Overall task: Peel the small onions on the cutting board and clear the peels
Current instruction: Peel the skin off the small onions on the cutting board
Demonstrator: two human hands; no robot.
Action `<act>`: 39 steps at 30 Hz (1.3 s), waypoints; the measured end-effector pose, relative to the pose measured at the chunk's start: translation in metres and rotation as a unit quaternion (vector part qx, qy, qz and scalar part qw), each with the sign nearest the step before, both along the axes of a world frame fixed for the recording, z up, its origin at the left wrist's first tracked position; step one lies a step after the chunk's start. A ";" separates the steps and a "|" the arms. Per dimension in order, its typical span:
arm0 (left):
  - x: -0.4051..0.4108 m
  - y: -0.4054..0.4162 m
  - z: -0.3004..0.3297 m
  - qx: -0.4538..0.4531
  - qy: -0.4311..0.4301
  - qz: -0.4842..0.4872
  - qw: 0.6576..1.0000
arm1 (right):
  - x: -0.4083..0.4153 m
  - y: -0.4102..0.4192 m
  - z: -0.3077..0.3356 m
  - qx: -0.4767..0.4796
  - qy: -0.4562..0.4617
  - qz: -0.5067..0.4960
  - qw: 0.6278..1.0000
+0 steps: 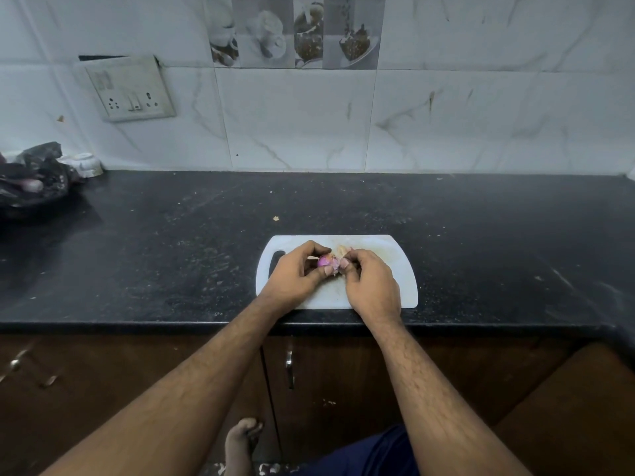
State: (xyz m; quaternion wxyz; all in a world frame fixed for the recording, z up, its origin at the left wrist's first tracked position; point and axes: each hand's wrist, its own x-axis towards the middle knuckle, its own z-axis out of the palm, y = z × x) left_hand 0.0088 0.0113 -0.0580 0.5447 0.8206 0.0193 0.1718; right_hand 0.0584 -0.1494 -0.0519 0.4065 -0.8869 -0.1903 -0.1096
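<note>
A white cutting board [395, 269] lies on the black counter near its front edge. Just above the board's middle, my left hand [295, 273] pinches a small purple onion [324, 261] between thumb and fingers. My right hand [369, 283] meets it from the right, and its fingertips grip the pale loose skin at the onion's right side. Some pale peel [343, 249] lies on the board right behind my fingers. My hands hide the rest of the board's centre.
The black counter [171, 242] stretches wide on both sides, backed by a tiled wall. A black plastic bag [32, 182] holding an onion and a white cup [87, 163] stand at the far left. Brown cabinet doors sit below the counter edge.
</note>
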 end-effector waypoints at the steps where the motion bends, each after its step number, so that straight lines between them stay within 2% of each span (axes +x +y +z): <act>1: 0.000 0.000 0.000 0.001 0.002 0.001 1.000 | 0.002 0.001 -0.001 0.000 0.003 -0.024 1.000; 4: 0.000 0.000 0.000 0.000 0.007 0.009 1.000 | 0.003 0.002 -0.001 0.034 0.013 -0.053 0.998; 10: -0.002 -0.002 0.001 0.005 -0.011 0.015 1.000 | -0.002 -0.002 -0.001 0.090 -0.011 0.059 0.994; 15: -0.004 -0.006 0.001 -0.003 -0.031 -0.001 1.000 | 0.002 -0.003 -0.004 0.158 0.021 0.065 0.985; 28: -0.004 -0.003 0.000 0.014 -0.037 -0.031 0.999 | 0.002 -0.002 0.001 0.092 0.040 0.049 0.994; 33: -0.003 -0.001 0.001 0.004 -0.030 -0.036 0.999 | 0.004 -0.001 0.002 0.022 0.025 0.036 0.999; 39: -0.003 0.000 -0.001 -0.009 -0.023 -0.030 0.999 | 0.007 -0.002 -0.001 0.100 0.030 0.024 0.994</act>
